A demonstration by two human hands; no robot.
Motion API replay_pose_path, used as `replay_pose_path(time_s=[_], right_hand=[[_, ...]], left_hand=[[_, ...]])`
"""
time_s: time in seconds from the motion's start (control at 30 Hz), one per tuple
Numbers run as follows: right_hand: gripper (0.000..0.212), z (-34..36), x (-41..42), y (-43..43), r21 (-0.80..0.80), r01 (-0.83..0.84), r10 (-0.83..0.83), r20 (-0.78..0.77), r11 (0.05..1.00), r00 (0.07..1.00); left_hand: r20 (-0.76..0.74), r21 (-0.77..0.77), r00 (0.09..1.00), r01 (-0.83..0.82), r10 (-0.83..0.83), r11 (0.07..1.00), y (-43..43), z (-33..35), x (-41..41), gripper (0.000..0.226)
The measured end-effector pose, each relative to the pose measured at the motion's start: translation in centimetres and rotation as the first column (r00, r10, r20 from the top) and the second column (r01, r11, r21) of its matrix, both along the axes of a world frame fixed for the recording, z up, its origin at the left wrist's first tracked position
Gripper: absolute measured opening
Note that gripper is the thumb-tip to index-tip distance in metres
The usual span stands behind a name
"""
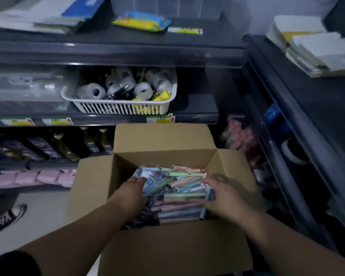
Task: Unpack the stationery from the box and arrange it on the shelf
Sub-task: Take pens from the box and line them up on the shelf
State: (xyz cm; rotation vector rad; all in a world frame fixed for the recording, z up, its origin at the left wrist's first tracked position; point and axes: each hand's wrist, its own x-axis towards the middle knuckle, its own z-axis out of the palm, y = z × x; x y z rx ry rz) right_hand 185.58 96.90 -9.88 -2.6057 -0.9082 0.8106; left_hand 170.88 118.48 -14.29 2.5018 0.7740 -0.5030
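An open cardboard box [161, 142] stands on the floor before the dark shelf [116, 54]. It is filled with pastel pens [182, 206] in pink, green and blue, lying in rows and packs. Both my hands are down inside it. My left hand [130, 191] reaches in from the left, fingers curled onto a blue-printed pack [147, 175] at the top of the pile. My right hand [220, 196] grips the right end of the pen stack, its fingertips hidden among the pens.
A white slotted basket [120, 108] of tape rolls sits on the middle shelf. A yellow-blue packet [141, 21] lies on the upper shelf. Bottles [88, 142] and pink packs [32, 178] fill lower shelves. Paper stacks [315, 50] top a second shelf at right. A sneaker [5, 218] stands at left.
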Motion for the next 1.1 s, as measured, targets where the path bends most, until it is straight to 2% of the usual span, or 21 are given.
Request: replay_pose_path(time_s=[0.17, 0.3, 0.37, 0.5, 0.63, 0.73, 0.83, 0.93, 1.0, 1.1], right_hand=[[0.083, -3.5, 2.0, 3.0, -0.075, -0.144, 0.138, -0.082, 0.987, 0.987], [0.095, -6.0, 2.9, 4.6, -0.095, -0.351, 0.329, -0.191, 0.932, 0.925], [0.102, -7.3, 2.7, 4.9, -0.143, -0.441, 0.412, -0.193, 0.886, 0.891], [0.089, -8.1, 3.0, 5.3, -0.143, -0.497, 0.495, -0.056, 0.856, 0.867], [0.071, -8.0, 3.3, 5.6, -0.102, -0.485, 0.484, -0.041, 0.869, 0.874], [0.065, -7.7, 3.4, 5.4, -0.059, -0.494, 0.492, -0.047, 0.867, 0.869], [0.049, -7.4, 4.3, 5.1, 0.044, -0.346, 0.349, -0.138, 0.937, 0.927], [0.026, -7.2, 5.2, 4.8, 0.087, -0.18, 0.189, -0.115, 0.98, 0.975], [0.026, -6.9, 5.3, 4.5, 0.15, -0.033, 0.056, -0.149, 0.988, 0.987], [0.023, -6.2, 5.0, 4.5, 0.165, 0.135, -0.097, -0.223, 0.977, 0.97]], left_hand=[[-0.118, 0.006, 0.992, 0.043, -0.042, 0.999, 0.2, -3.4, 1.9, 0.052], [-0.081, 0.009, 0.997, 0.019, -0.018, 1.0, 0.4, -4.4, 2.6, 0.032], [-0.036, 0.003, 0.999, -0.013, 0.013, 1.0, 0.5, -4.5, 2.7, 0.027], [0.065, -0.002, 0.994, -0.084, 0.084, 0.996, 0.3, -4.1, 3.2, 0.026], [0.163, 0.029, 0.977, -0.147, 0.14, 0.989, 0.6, -3.8, 4.1, 0.029], [0.179, -0.058, 0.975, -0.123, 0.132, 0.991, 0.7, -3.9, 5.4, 0.026], [0.086, -0.084, 0.992, -0.085, 0.092, 0.993, 0.5, -4.3, 6.6, 0.021], [-0.047, -0.076, 0.999, -0.029, 0.025, 0.997, -0.2, -4.6, 7.2, 0.037], [-0.123, -0.042, 0.992, -0.011, 0.006, 0.999, -0.8, -4.7, 7.3, 0.046], [-0.241, 0.02, 0.97, 0.013, -0.008, 1.0, -1.2, -5.1, 7.3, 0.051]])
